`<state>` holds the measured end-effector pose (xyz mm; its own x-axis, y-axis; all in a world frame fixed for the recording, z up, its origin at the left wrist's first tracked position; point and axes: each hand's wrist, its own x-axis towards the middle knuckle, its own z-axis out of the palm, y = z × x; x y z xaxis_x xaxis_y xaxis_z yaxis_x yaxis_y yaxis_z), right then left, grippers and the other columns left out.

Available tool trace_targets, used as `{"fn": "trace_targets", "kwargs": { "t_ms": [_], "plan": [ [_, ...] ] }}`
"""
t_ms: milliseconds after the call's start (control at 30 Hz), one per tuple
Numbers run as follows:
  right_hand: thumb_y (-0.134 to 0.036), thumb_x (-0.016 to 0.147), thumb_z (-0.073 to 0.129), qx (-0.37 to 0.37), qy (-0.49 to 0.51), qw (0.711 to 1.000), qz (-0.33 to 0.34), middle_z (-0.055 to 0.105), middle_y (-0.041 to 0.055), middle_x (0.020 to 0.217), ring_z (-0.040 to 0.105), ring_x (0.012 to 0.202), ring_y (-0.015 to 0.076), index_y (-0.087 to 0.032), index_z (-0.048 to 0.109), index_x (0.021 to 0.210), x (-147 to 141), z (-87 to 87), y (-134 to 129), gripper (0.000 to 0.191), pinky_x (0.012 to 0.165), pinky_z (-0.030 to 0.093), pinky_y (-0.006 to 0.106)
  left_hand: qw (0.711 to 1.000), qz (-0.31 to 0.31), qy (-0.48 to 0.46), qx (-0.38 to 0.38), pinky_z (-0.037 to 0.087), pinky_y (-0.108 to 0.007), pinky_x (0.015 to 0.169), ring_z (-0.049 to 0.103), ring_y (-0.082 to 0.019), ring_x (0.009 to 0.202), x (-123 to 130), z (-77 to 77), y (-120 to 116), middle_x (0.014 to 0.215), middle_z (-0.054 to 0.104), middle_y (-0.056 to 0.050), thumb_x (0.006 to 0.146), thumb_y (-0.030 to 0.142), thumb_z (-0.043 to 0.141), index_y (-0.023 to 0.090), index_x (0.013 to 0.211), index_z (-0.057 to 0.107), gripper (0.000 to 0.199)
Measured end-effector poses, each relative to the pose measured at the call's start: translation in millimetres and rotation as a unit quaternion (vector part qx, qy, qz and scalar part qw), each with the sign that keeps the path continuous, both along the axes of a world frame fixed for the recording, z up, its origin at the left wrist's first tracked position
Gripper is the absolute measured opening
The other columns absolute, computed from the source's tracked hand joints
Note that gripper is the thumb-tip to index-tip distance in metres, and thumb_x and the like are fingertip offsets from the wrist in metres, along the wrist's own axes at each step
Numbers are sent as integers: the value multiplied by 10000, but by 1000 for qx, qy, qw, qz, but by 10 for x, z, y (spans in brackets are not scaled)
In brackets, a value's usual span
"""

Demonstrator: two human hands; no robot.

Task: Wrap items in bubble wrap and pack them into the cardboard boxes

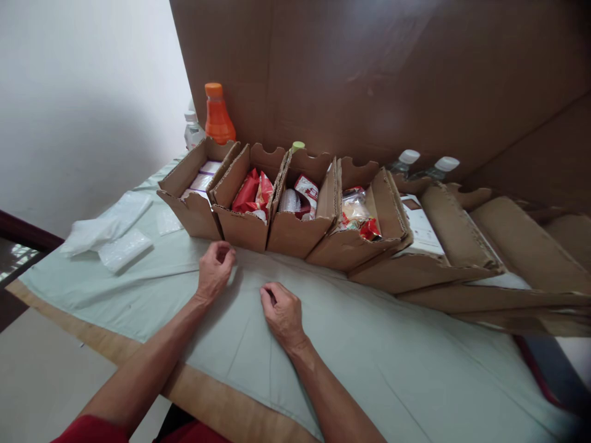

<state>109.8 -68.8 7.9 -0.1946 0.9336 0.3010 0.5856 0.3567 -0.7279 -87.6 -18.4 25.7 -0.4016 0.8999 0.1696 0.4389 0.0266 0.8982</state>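
My left hand [216, 271] is raised just in front of the row of cardboard boxes, its fingers curled in and nothing visible in them. Loosely closed as well, my right hand [282, 312] is over the cloth, lower and to the right; I see nothing in its grip. The box [196, 220] nearest my left hand contains white and purple packs [202, 181]. To its right, a second box [242, 231] holds red packets [253, 192]. A third box [298, 237] has a red-and-white packet [306, 189] inside, and a fourth box [341, 252] holds wrapped food packets [355, 206].
Clear plastic packets [124, 249] lie on the pale green cloth [369, 363] at left. An orange bottle [220, 117] and white-capped bottles [406, 159] stand behind the boxes. More boxes [425, 271] continue rightward. A tall cardboard panel [323, 74] rises behind.
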Motion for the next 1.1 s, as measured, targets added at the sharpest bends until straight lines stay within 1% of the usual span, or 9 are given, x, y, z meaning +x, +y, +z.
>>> {"fn": "trace_targets", "kwargs": {
  "t_ms": [200, 433, 533, 667, 767, 833, 900, 1000, 1100],
  "plan": [
    [-268, 968, 514, 2, 6, 1000, -1, 734, 36, 803, 661, 722, 173, -230, 706, 848, -4, -2, -1, 230, 727, 481, 260, 993, -111, -41, 26, 582, -419, 940, 721, -258, 1028, 123, -84, 110, 1109, 745, -135, 775, 367, 646, 166, 1146, 659, 422],
    [-272, 969, 507, 3, 7, 1000, -1, 741, 37, 812, 668, 729, 175, -229, 707, 853, -4, -2, 4, 236, 731, 488, 265, 988, -148, -19, 44, 575, -460, 967, 708, -284, 1087, 142, -83, 121, 1171, 732, -154, 785, 342, 649, 164, 1218, 660, 468],
    [-285, 971, 505, 4, 7, 1000, -1, 739, 39, 804, 667, 719, 176, -227, 710, 852, 4, 3, 7, 244, 721, 489, 267, 989, -132, 20, 69, 582, -444, 947, 707, -274, 1043, 64, 89, -12, 1127, 730, -126, 816, 327, 632, 191, 1122, 707, 342],
    [-300, 969, 507, 2, 6, 1000, 2, 736, 38, 794, 662, 704, 173, -229, 715, 856, 13, 7, 11, 246, 714, 490, 264, 980, -46, 113, 156, 413, -510, 1180, 568, -312, 1320, -307, 518, -98, 1346, 630, -135, 822, 257, 659, 209, 1200, 678, 382],
    [-309, 968, 509, 3, 5, 1000, 2, 737, 37, 798, 662, 707, 173, -232, 715, 857, 12, 7, 12, 247, 722, 493, 263, 935, 26, 270, 228, 301, -555, 1243, 432, -349, 1472, -709, 844, 53, 1476, 554, -140, 788, 196, 686, 220, 1288, 638, 503],
    [-309, 971, 504, 4, 5, 1000, 0, 740, 38, 806, 664, 714, 174, -230, 714, 860, 9, 6, 11, 251, 730, 494, 263, 912, 14, 346, 219, 287, -588, 1232, 375, -385, 1515, -950, 992, 230, 1494, 557, -137, 757, 187, 687, 224, 1234, 673, 479],
    [-308, 975, 499, 6, 4, 1000, -2, 742, 40, 812, 666, 719, 174, -228, 713, 861, 6, 4, 12, 256, 736, 493, 262, 903, -26, 384, 190, 293, -610, 1210, 419, -403, 1487, -1126, 1074, 396, 1394, 643, -124, 748, 210, 665, 230, 1062, 731, 321],
    [-306, 970, 499, 5, 3, 1000, -3, 744, 38, 812, 666, 720, 173, -227, 712, 854, 1, -4, 17, 255, 736, 489, 260, 894, -61, 410, 171, 226, -648, 1219, 569, -379, 1341, -1261, 1120, 483, 1039, 760, -81, 789, 274, 623, 254, 796, 718, 98],
    [-305, 960, 502, 2, 3, 1000, -7, 746, 38, 811, 667, 727, 174, -229, 714, 850, -2, -7, 23, 251, 731, 484, 259, 885, -59, 427, 179, 146, -689, 1227, 648, -367, 1176, -1310, 1161, 285, 801, 734, -57, 830, 342, 606, 265, 687, 678, 178]
  ]
}}
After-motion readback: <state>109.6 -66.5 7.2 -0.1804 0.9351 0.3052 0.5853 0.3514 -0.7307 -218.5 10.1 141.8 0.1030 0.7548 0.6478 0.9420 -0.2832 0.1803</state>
